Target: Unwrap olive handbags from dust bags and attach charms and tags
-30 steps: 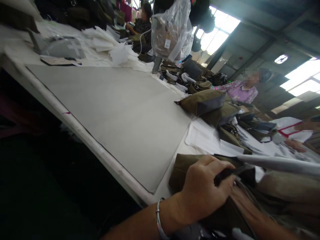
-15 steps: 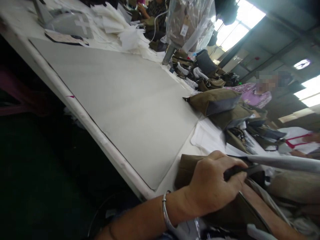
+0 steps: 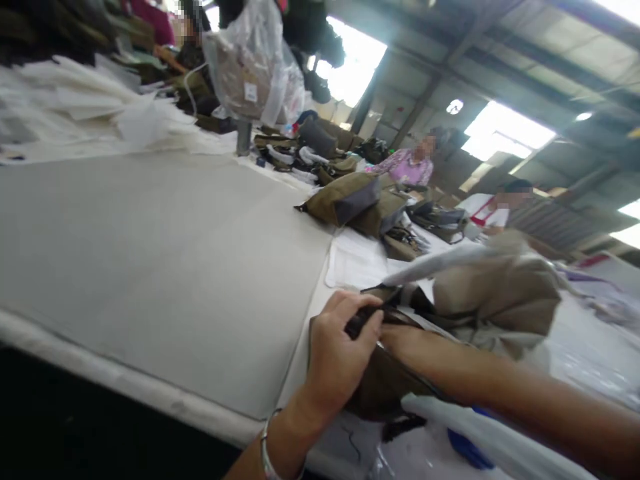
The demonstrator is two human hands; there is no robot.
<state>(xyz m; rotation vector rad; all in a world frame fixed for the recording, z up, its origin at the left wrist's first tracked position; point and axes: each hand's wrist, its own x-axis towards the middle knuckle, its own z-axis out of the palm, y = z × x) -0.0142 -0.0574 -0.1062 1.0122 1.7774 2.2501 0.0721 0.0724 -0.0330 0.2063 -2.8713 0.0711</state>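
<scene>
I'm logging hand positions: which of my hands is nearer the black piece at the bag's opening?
Left: your left hand grips the black piece. Your right forearm reaches into the bag; the right hand itself is hidden from view.

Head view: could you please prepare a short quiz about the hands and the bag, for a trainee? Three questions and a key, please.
1. True or false: a bracelet is on the left wrist.
2. Which part of the right arm is out of sight? (a) forearm (b) right hand
3. What does the left hand grip?

Key:
1. True.
2. (b).
3. The bag, at its edge.
</scene>
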